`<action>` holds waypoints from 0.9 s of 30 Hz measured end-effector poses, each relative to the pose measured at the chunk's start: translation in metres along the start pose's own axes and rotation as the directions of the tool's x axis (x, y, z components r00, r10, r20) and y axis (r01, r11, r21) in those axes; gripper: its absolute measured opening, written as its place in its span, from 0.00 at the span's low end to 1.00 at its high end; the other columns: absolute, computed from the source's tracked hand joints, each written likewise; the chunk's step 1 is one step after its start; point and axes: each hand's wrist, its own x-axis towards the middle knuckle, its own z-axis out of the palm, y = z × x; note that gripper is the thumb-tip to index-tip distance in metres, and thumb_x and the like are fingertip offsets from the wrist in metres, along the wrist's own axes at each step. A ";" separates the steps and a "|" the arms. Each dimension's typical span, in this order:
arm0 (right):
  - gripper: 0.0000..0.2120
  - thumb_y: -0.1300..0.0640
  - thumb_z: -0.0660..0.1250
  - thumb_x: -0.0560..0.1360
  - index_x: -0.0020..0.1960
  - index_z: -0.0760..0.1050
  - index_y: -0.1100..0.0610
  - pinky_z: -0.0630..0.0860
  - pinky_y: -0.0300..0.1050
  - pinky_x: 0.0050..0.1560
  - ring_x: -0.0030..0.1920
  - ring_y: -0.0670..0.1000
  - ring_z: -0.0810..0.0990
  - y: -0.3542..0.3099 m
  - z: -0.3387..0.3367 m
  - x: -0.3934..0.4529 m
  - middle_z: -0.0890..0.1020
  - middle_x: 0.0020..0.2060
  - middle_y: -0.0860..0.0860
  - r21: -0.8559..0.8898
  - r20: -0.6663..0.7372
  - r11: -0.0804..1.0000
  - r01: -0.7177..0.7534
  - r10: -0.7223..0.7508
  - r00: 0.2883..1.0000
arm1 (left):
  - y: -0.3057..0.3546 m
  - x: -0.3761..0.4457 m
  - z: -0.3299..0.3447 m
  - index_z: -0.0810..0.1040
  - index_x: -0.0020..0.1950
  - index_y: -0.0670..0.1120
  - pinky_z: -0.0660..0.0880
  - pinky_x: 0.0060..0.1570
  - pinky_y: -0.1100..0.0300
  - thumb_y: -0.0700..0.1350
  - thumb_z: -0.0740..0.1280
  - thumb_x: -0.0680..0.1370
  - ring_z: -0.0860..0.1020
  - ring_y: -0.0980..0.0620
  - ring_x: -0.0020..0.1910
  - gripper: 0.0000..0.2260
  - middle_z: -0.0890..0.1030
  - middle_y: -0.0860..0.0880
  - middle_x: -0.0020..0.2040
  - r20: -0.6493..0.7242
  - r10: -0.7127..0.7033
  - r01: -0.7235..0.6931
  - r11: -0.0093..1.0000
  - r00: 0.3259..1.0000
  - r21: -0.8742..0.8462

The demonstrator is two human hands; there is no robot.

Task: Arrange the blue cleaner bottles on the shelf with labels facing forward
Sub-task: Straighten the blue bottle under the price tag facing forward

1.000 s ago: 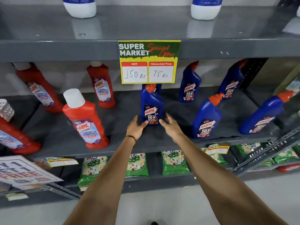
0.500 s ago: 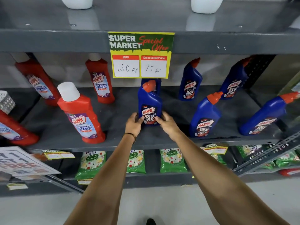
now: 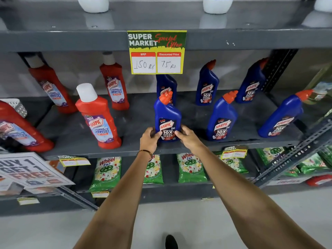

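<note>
Both hands have closed in, left hand (image 3: 150, 137) and right hand (image 3: 186, 137) now gripping the blue bottle (image 3: 167, 117) upright, label forward, on the shelf (image 3: 75, 133)

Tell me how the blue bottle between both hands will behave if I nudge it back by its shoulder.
The blue bottle is tall on a narrow base, so a high push may tip it. Its plastic looks glossy, so the fingers might slip. The left hand and right hand hold it low, which seems steadier.

Grey metal shelving (image 3: 233, 39), pale floor (image 3: 197, 212)
</note>
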 end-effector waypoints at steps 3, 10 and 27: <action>0.20 0.58 0.60 0.78 0.69 0.66 0.58 0.70 0.51 0.67 0.65 0.54 0.73 0.001 0.001 -0.004 0.75 0.66 0.56 -0.035 -0.004 0.999 0.008 -0.008 1.000 | 0.000 -0.003 -0.001 0.73 0.60 0.39 0.72 0.54 0.60 0.44 0.65 0.76 0.77 0.46 0.58 0.15 0.79 0.41 0.60 0.010 -0.002 0.002 1.000 1.000 -0.007; 0.21 0.55 0.61 0.78 0.70 0.65 0.55 0.70 0.54 0.68 0.65 0.53 0.74 0.000 0.000 -0.010 0.75 0.66 0.55 -0.094 -0.004 0.995 -0.022 0.021 1.000 | 0.000 -0.010 -0.003 0.73 0.61 0.38 0.73 0.59 0.56 0.44 0.66 0.76 0.77 0.45 0.59 0.16 0.79 0.40 0.61 0.007 -0.002 0.002 1.000 1.000 -0.016; 0.26 0.52 0.61 0.77 0.73 0.60 0.55 0.67 0.51 0.69 0.69 0.55 0.69 -0.002 -0.001 -0.019 0.69 0.71 0.55 -0.235 -0.043 0.970 -0.065 0.056 0.997 | 0.003 -0.019 -0.006 0.67 0.67 0.39 0.72 0.60 0.52 0.46 0.65 0.76 0.74 0.43 0.63 0.22 0.76 0.39 0.65 0.025 -0.042 0.040 0.998 0.999 0.056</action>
